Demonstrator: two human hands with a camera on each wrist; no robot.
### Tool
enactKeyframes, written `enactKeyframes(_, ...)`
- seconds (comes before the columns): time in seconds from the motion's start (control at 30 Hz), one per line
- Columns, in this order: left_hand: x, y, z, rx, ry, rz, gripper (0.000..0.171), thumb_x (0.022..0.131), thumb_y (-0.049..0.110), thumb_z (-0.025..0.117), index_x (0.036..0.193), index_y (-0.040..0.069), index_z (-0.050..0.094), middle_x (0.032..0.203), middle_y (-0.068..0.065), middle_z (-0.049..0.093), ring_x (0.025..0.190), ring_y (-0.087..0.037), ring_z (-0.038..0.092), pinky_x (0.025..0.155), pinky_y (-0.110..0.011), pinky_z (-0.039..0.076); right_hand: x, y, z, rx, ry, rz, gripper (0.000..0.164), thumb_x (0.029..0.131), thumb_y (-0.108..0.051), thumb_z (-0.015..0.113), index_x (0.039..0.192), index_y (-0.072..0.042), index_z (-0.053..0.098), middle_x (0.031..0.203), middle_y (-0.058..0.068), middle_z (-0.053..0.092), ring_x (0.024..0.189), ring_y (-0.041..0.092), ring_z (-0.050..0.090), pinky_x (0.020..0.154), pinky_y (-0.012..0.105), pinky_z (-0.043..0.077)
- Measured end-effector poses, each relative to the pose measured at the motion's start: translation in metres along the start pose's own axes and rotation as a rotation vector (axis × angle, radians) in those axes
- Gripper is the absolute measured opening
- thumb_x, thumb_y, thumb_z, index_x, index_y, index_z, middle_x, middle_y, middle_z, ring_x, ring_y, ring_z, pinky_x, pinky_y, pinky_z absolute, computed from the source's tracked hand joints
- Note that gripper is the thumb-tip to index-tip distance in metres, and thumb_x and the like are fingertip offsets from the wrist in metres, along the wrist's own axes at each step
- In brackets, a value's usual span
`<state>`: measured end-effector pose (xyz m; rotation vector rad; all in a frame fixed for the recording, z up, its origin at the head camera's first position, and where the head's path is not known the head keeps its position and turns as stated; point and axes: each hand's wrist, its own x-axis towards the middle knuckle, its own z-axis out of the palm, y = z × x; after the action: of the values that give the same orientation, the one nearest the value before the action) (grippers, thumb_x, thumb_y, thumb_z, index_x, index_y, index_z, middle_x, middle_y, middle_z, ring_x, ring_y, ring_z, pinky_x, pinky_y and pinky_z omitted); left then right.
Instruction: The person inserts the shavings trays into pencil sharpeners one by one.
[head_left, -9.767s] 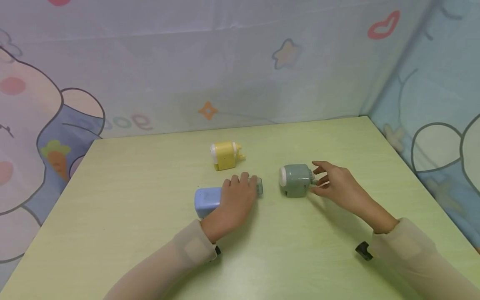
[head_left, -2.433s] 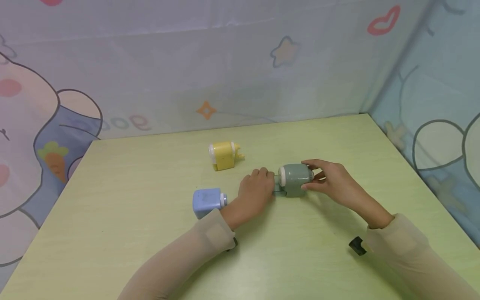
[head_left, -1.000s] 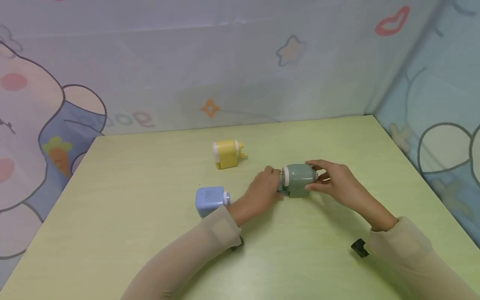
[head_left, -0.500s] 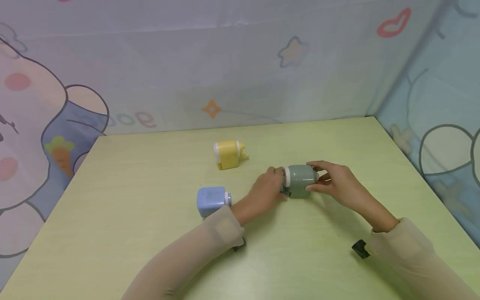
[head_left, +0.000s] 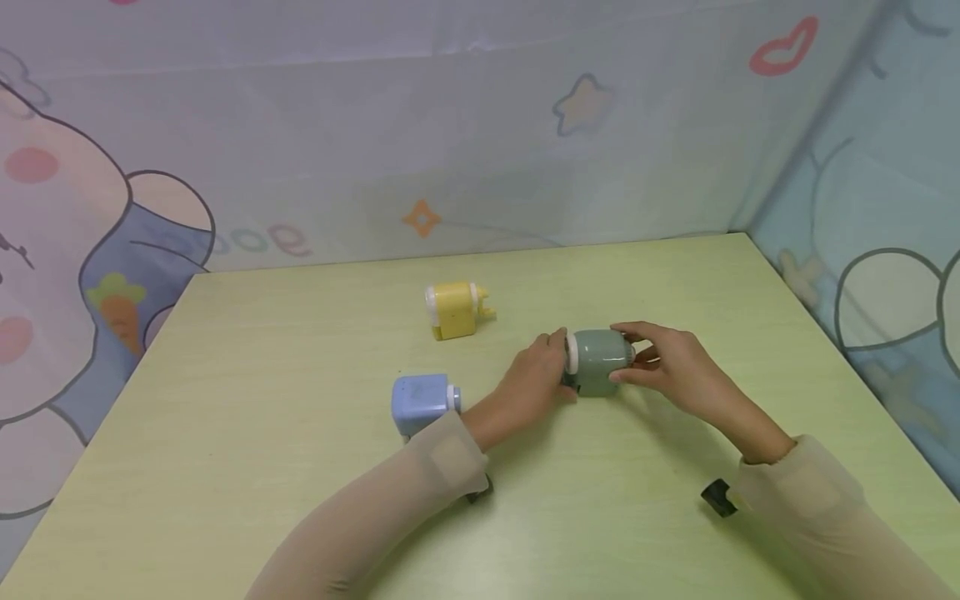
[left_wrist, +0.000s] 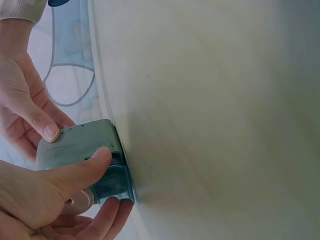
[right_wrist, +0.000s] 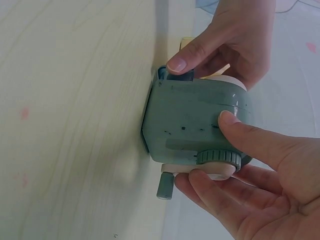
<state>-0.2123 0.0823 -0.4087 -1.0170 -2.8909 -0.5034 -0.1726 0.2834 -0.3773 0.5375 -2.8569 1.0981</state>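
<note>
A green crank pencil sharpener [head_left: 598, 360] stands on the table between both hands. My right hand [head_left: 678, 367] holds its crank end, thumb on the body and fingertips by the white crank arm. The crank handle [right_wrist: 165, 186] sticks out below in the right wrist view. My left hand [head_left: 529, 379] grips the clear dark-teal shavings drawer [left_wrist: 114, 182] at the other end, thumb on one side and fingertips at its outer face. Most of the drawer sits inside the body. A blue sharpener [head_left: 422, 398] is beside the left wrist.
A yellow crank sharpener [head_left: 454, 311] stands farther back on the pale table [head_left: 262, 467]. A printed cloth [head_left: 337, 150] hangs behind the table and along its right side.
My left hand has carried the drawer right, from beside the blue sharpener into the green one. The right hand has closed in on the green sharpener. Over the last half second, little has moved.
</note>
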Motion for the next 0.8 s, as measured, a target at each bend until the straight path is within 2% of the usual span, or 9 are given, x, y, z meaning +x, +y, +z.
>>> enactKeyframes(0.23,0.0022,0.0012,0.0019,-0.059,0.0,-0.017,0.092,0.068,0.033,0.077,0.135,-0.004,0.026,0.115,-0.016,0.052,0.1,-0.019,0.051,0.081,-0.026,0.044,-0.0002,0.0001,0.0002,0.004,0.004,-0.009,0.057,0.078,-0.017,0.072,0.127,-0.003,0.047,0.115,0.016,0.055,0.086,0.025,0.06,0.066,0.037,0.051)
enactKeyframes(0.5,0.0031,0.0023,0.0028,-0.078,0.019,-0.018,0.093,0.067,0.032,0.077,0.135,-0.004,0.024,0.113,-0.016,0.052,0.095,-0.02,0.053,0.079,-0.028,0.045,0.0009,0.0007,0.0003,0.011,0.0,-0.002,0.057,0.078,-0.018,0.072,0.127,-0.004,0.048,0.114,0.014,0.056,0.086,0.024,0.06,0.067,0.036,0.051)
enactKeyframes(0.8,0.0032,0.0039,0.0017,-0.084,0.0,-0.03,0.093,0.068,0.031,0.077,0.136,-0.004,0.023,0.116,-0.017,0.052,0.1,-0.02,0.052,0.081,-0.03,0.045,0.0007,0.0013,0.0003,0.013,-0.002,-0.001,0.057,0.078,-0.018,0.072,0.127,-0.003,0.047,0.111,0.015,0.057,0.086,0.024,0.06,0.066,0.036,0.051)
